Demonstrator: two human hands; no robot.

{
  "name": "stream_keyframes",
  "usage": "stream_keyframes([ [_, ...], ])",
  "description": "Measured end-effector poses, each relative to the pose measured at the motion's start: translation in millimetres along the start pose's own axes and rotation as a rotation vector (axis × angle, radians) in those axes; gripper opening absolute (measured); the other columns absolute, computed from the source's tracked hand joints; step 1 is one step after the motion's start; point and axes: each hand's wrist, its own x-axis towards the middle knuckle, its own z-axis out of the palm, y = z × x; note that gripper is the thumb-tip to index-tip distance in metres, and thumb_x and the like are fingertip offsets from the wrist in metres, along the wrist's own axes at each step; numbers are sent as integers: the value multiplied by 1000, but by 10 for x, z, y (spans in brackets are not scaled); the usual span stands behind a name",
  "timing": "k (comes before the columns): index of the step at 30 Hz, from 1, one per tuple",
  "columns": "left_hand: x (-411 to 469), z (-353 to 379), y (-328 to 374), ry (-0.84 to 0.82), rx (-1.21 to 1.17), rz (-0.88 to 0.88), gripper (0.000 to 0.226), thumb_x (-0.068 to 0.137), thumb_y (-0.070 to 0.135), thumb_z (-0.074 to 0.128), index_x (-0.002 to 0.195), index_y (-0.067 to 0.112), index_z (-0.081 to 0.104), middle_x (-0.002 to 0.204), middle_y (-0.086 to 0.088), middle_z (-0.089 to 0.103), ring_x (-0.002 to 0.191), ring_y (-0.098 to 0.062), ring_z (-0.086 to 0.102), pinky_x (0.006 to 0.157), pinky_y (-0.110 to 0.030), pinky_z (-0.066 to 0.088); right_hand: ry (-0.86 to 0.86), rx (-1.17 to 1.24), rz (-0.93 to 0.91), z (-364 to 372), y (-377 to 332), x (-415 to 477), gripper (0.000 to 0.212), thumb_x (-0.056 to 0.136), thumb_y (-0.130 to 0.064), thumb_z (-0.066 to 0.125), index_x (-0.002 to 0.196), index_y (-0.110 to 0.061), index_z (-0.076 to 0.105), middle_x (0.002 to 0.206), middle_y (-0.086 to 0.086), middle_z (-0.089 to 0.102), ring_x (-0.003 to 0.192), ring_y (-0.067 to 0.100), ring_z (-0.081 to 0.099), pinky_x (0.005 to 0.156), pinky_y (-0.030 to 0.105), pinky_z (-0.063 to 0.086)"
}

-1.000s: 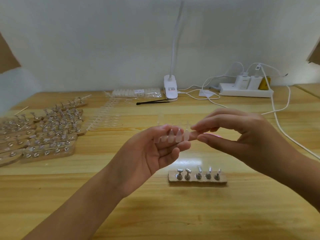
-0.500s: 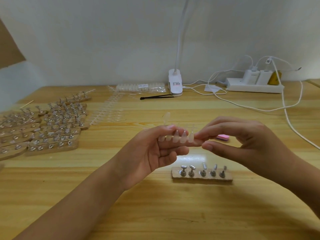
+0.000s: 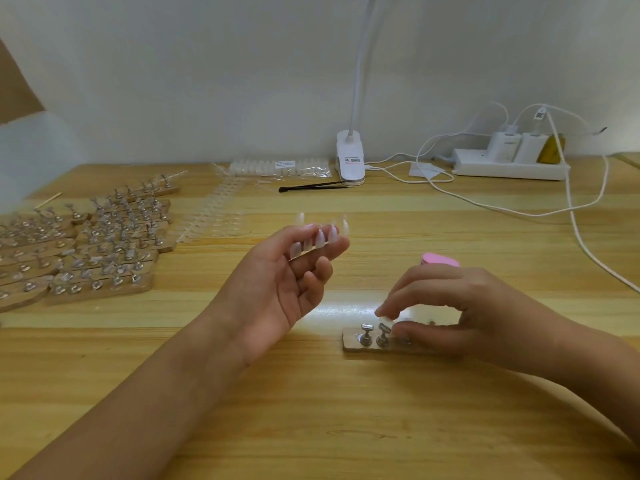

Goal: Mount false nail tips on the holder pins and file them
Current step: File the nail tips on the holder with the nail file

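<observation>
My left hand (image 3: 277, 289) is raised palm-up above the table, its thumb and fingers holding a strip of several clear false nail tips (image 3: 320, 237). Down at the front, a small wooden holder (image 3: 353, 342) carries a row of metal pins (image 3: 366, 332). My right hand (image 3: 460, 310) hovers over the holder's right part and pinches one clear nail tip (image 3: 387, 319) by the second pin from the left. The pins further right are hidden under that hand. A pink nail file block (image 3: 438, 260) lies just behind my right hand.
Several wooden holders with pins (image 3: 100, 251) are stacked at the left. Strips of clear tips (image 3: 214, 216), a bagged pack (image 3: 280, 167), black tweezers (image 3: 311, 186) and a clip lamp (image 3: 350, 161) lie at the back. A power strip (image 3: 509, 166) with white cables (image 3: 575, 220) occupies the right.
My right hand has left the strip and dropped to the holder with one nail tip. My left hand stays raised with the remaining tips. The camera tilted downward.
</observation>
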Motion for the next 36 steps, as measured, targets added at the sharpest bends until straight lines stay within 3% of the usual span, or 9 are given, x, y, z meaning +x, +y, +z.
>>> stream_keyframes([
  [4, 1, 20, -33, 0, 9, -25, 11, 73, 25, 71, 74, 19, 79, 89, -3, 75, 53, -5, 59, 44, -14, 47, -34, -24, -5, -13, -49, 13, 27, 90, -41, 58, 102, -24, 75, 98, -14, 67, 93, -1, 63, 83, 17, 48],
  [8, 4, 26, -41, 7, 7, -28, 11, 74, 25, 70, 74, 19, 79, 90, -2, 75, 53, -5, 59, 44, -14, 48, -38, -39, 14, -18, -76, 10, 28, 90, -45, 57, 102, -26, 75, 98, -17, 66, 93, -2, 63, 87, 27, 48],
  [14, 4, 31, -30, 13, -6, -24, 12, 74, 25, 70, 73, 18, 79, 88, -2, 74, 53, -4, 58, 44, -14, 47, -7, -37, -9, -22, -113, 19, 27, 90, -41, 58, 102, -24, 74, 98, -15, 67, 93, -1, 64, 80, 21, 51],
  [22, 1, 28, -26, 7, -20, -23, 13, 76, 24, 69, 75, 17, 80, 88, -3, 74, 54, -5, 58, 44, -14, 48, -32, -33, -3, 5, -110, 16, 22, 90, -35, 61, 102, -21, 75, 98, -12, 67, 91, 3, 65, 78, 28, 53],
  [26, 2, 21, -29, 6, -27, -19, 13, 76, 24, 70, 82, 15, 78, 89, -3, 74, 54, -5, 58, 44, -14, 48, -47, -39, -2, 13, -130, 29, 23, 90, -34, 61, 102, -20, 75, 98, -10, 68, 92, 4, 65, 78, 28, 53],
  [31, 1, 23, -41, 0, 7, -13, 13, 76, 25, 69, 73, 18, 80, 88, -2, 74, 54, -4, 58, 45, -14, 48, -52, -47, 0, 21, -148, 32, 22, 89, -33, 62, 99, -18, 75, 95, -9, 69, 88, 4, 65, 78, 27, 54],
  [36, 10, 22, -55, -12, 80, 27, 15, 76, 28, 67, 76, 19, 80, 88, -1, 74, 57, -4, 58, 48, -13, 49, -66, 6, 57, 47, -137, 29, 30, 88, -39, 57, 99, -18, 75, 96, -10, 69, 91, 4, 65, 80, 27, 52],
])
